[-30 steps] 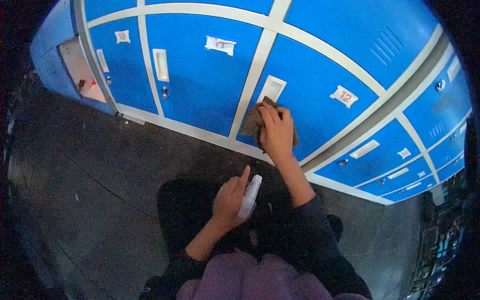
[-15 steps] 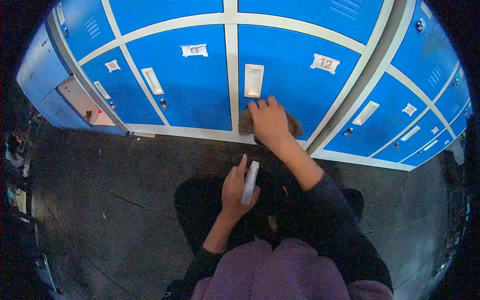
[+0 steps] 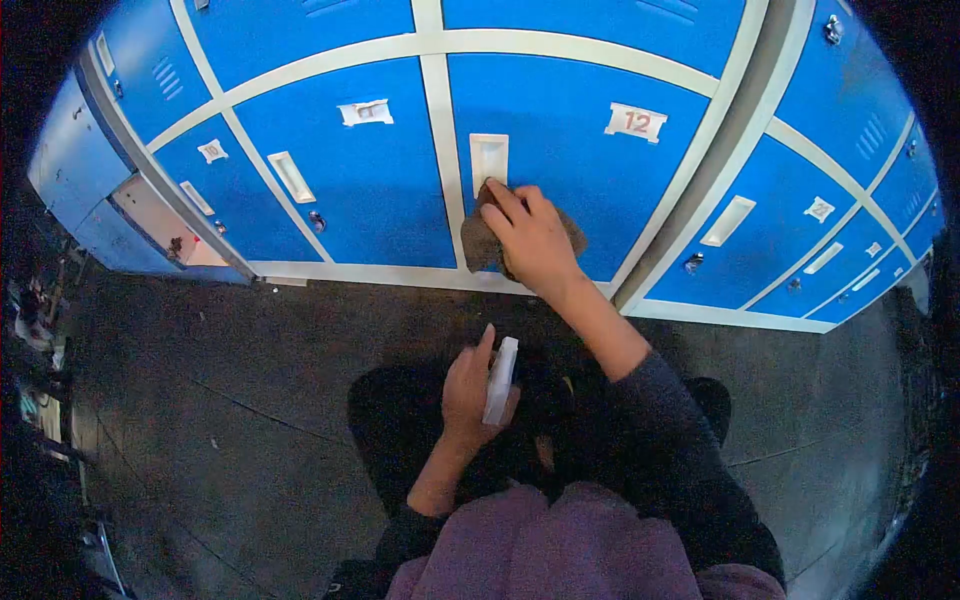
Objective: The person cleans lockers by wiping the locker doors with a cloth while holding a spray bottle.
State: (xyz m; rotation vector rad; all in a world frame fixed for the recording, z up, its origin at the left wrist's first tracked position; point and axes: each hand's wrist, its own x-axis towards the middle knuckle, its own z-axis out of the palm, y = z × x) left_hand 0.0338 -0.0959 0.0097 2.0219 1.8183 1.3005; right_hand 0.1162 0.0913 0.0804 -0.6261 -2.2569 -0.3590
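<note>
My right hand is closed on a bunched brown cloth and presses it against the blue locker door marked 12. The fingertips are at the lower end of the white recessed handle; cloth and hand hide the area below it. Lower down, over my lap, my left hand grips a narrow, whitish plastic object, its index finger stretched forward. What kind of object this is, I cannot make out.
More blue lockers with pale frames stand left and right, among them a neighbouring door with a lock. An open compartment shows at far left. Dark floor lies around my crouched legs.
The cloth and my right hand have shifted a little up and left on the door, reaching the handle's lower end. My left hand keeps its hold; the view has tilted slightly.
</note>
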